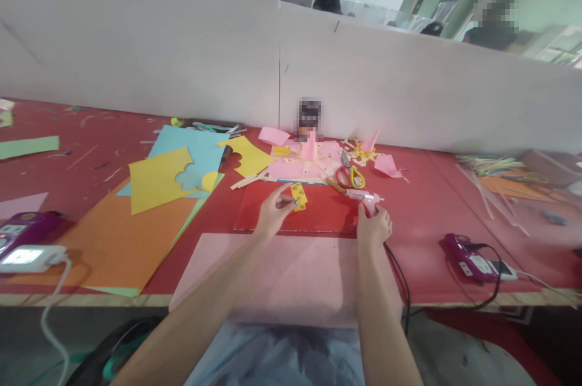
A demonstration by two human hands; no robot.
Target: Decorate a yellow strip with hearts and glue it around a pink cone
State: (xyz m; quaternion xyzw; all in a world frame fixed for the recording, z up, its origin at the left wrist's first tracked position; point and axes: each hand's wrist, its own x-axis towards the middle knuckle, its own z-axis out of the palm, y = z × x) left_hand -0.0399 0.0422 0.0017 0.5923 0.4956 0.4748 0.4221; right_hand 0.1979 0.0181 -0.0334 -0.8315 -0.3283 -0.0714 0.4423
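My left hand (274, 213) pinches a small yellow piece (299, 196) with darker spots at its edge, over a red board (261, 207). A tiny greyish spot shows at the fingertips; I cannot make it out. My right hand (373, 226) is wrapped round the handle of a pink glue gun (364, 196), its black cord running down past the table edge. Just beyond the gun lie scissors (350, 176) with red and yellow handles. Behind the board, a pink paper cone (309, 146) stands amid pale sticks on pink paper (285, 169).
A second pink cone (370, 142) stands at the back right. Yellow sheets (157, 180), a blue sheet (182, 143) and an orange sheet (122, 234) overlap on the left. Purple devices (468, 257) with cables lie at both sides. A white partition (182, 53) closes the back.
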